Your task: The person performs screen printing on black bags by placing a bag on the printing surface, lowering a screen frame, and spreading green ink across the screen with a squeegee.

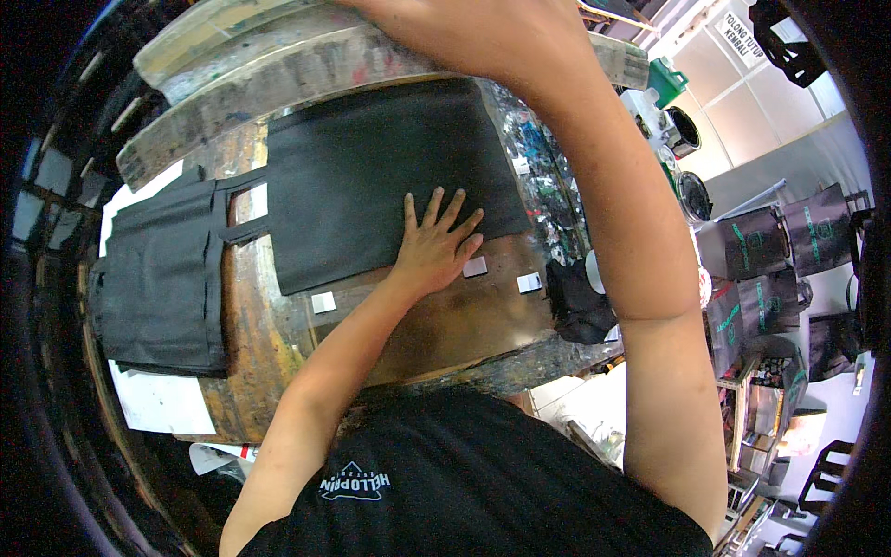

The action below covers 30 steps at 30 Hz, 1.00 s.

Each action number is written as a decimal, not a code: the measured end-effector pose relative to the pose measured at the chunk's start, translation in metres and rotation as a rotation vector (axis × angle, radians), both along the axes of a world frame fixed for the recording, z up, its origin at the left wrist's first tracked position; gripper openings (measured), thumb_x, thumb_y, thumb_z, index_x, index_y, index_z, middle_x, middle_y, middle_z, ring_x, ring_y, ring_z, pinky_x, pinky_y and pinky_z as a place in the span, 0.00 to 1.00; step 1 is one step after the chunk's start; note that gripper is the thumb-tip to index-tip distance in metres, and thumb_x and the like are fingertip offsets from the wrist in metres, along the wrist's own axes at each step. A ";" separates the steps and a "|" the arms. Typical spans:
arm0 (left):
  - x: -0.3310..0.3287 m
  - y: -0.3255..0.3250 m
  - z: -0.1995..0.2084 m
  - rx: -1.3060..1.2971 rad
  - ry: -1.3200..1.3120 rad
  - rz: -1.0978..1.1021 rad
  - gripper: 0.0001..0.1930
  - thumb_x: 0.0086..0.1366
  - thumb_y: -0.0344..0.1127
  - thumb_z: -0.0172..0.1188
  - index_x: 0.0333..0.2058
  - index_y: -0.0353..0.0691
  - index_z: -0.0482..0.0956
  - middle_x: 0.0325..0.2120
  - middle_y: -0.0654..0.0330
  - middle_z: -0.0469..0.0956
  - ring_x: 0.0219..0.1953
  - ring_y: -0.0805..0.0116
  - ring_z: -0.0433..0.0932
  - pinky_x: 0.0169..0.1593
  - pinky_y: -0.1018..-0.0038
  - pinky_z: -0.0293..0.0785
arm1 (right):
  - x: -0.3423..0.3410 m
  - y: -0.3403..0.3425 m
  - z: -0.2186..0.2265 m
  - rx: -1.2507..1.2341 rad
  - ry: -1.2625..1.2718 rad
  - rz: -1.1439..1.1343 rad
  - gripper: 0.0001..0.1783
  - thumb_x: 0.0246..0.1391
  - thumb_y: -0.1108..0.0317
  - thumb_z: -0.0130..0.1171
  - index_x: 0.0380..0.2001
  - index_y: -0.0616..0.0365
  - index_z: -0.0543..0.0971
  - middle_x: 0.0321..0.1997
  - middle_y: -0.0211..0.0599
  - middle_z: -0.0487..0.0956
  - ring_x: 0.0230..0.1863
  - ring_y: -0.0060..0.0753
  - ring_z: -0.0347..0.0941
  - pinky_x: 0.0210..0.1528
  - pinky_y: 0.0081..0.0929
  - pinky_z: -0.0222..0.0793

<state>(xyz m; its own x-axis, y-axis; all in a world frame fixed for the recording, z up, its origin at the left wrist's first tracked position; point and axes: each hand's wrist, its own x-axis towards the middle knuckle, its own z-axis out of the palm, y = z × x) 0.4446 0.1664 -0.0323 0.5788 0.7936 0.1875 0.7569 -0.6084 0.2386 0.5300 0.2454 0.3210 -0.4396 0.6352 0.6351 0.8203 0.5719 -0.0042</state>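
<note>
A black fabric tote bag [353, 176] lies flat on the wooden work board [445, 330], its two handles pointing left. My left hand [434, 241] rests on the bag's near right part, fingers spread and pressed flat, holding nothing. My right arm reaches far forward over the board's right side. At the top edge of the picture my right hand [473, 32] is by a stained wooden frame [306, 88] that stands beyond the bag. Its fingers are cut off by the picture's edge, so I cannot see whether they grip the frame.
A stack of black bags [162, 274] lies left of the board on white sheets. Small light squares [323, 303] are fixed along the bag's near side. A crumpled black cloth [580, 302] sits at the right. Beyond are a green jug [666, 82], tubs and printed black bags [817, 227].
</note>
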 end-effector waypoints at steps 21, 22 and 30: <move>-0.085 -0.025 0.087 -0.032 -0.727 0.428 0.29 0.63 0.54 0.74 0.56 0.44 0.82 0.49 0.51 0.86 0.47 0.56 0.86 0.51 0.63 0.81 | -0.005 -0.026 -0.005 -0.052 -0.002 -0.005 0.36 0.70 0.34 0.46 0.30 0.57 0.83 0.32 0.44 0.82 0.40 0.40 0.77 0.53 0.50 0.68; -0.114 -0.030 0.126 0.006 -0.801 0.516 0.24 0.61 0.46 0.78 0.50 0.40 0.84 0.44 0.52 0.86 0.39 0.66 0.85 0.44 0.69 0.81 | -0.003 -0.029 -0.009 0.006 -0.034 -0.035 0.36 0.70 0.34 0.45 0.33 0.58 0.83 0.33 0.46 0.82 0.41 0.40 0.77 0.54 0.49 0.68; -0.195 -0.090 0.149 -0.305 -1.272 0.571 0.34 0.53 0.36 0.84 0.56 0.33 0.79 0.48 0.56 0.84 0.49 0.67 0.83 0.55 0.70 0.80 | 0.018 -0.085 -0.117 -0.048 -0.158 0.007 0.29 0.50 0.49 0.74 0.51 0.49 0.77 0.41 0.38 0.78 0.48 0.45 0.76 0.49 0.48 0.62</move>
